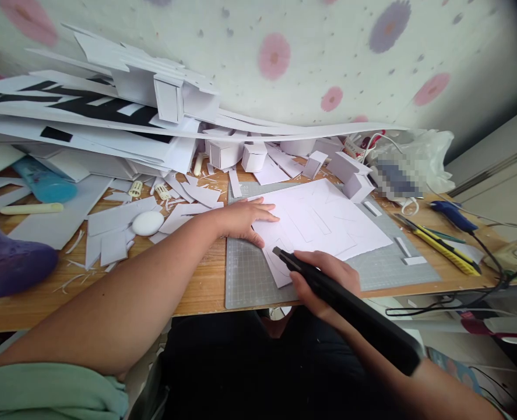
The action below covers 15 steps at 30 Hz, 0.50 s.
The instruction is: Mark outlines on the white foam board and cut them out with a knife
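Observation:
A white sheet [328, 216] with faint pencil outlines lies at an angle on the grey cutting mat [245, 286]. My left hand [247, 220] rests on the sheet's left edge, its fingers spread and holding nothing. In my right hand [328, 277] is a black utility knife [354, 309], gripped between thumb and fingers. The knife's blade end points up and left over the lower left part of the sheet, near my left thumb. Whether the blade touches the sheet is not clear.
White offcuts [201, 192] and a white egg-shaped object [148, 223] lie on the left. Stacked boards [109, 111] stand at the back. A yellow cutter [453, 254] and a blue-handled tool [453, 216] with a cable lie right; a purple object [13, 256] sits far left.

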Motion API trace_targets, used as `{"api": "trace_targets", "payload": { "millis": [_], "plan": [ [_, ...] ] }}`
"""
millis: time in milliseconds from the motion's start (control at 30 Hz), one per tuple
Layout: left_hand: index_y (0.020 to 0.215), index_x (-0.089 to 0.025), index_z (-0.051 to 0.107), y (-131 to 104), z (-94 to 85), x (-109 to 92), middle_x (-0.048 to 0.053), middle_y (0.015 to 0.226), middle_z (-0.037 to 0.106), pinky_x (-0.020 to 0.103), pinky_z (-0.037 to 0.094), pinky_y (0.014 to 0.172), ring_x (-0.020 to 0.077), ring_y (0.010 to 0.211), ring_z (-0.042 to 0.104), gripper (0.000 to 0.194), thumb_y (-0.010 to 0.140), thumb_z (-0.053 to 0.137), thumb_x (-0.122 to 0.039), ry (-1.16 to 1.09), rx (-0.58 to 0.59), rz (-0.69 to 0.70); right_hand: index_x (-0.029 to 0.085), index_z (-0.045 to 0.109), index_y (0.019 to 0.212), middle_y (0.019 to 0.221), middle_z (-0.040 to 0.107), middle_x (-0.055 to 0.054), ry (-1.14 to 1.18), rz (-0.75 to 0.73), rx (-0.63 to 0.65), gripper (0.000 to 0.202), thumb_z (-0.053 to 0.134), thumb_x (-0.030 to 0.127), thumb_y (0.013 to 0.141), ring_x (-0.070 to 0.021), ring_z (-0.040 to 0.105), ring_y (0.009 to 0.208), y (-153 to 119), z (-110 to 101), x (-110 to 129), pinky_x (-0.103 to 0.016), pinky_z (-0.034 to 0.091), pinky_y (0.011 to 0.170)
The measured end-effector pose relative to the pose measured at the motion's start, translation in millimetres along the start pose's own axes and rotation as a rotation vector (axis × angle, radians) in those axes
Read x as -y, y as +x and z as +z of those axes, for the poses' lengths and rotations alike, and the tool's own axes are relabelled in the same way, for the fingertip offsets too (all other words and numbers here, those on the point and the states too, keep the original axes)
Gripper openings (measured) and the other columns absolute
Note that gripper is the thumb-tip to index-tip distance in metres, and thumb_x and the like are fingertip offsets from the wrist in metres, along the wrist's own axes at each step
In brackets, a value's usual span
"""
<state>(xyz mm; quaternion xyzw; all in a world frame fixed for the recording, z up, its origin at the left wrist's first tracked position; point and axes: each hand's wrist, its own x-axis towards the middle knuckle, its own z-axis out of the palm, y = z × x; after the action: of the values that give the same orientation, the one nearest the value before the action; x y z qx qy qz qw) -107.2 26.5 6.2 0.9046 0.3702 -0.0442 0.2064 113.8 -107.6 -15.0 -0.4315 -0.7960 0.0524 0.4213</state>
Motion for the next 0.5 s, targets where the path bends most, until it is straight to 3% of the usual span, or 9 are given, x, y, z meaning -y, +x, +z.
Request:
{"api": "trace_targets", "payload": {
  "millis": [167,500],
  "plan": [
    [0.139,-0.034,0.042,0.3,2.4,1.7,-0.002,0.156,0.020,0.045,0.009,0.115,0.0268,0.145,0.007,0.074,0.074,0.064,-0.061,-0.011,-0.017,0.010,0.022,0.061,0.100,0.074,0.071,-0.001,0.010,-0.018,0.036,0.020,0.063,0.025,0.081,-0.0150,0.067,0.058,9.7,18.9,-0.1,-0.025,0.053,0.053],
    [0.139,-0.036,0.043,2.5,4.6,3.6,-0.003,0.156,0.020,0.047,0.010,0.115,0.0282,0.145,0.007,0.076,0.071,0.067,-0.061,-0.020,-0.024,-0.004,0.022,0.060,0.100,0.073,0.070,-0.001,-0.013,-0.027,0.094,0.019,0.062,0.026,0.081,-0.0147,0.066,0.057,7.2,16.8,-3.6,-0.025,0.052,0.051]
  ]
}}
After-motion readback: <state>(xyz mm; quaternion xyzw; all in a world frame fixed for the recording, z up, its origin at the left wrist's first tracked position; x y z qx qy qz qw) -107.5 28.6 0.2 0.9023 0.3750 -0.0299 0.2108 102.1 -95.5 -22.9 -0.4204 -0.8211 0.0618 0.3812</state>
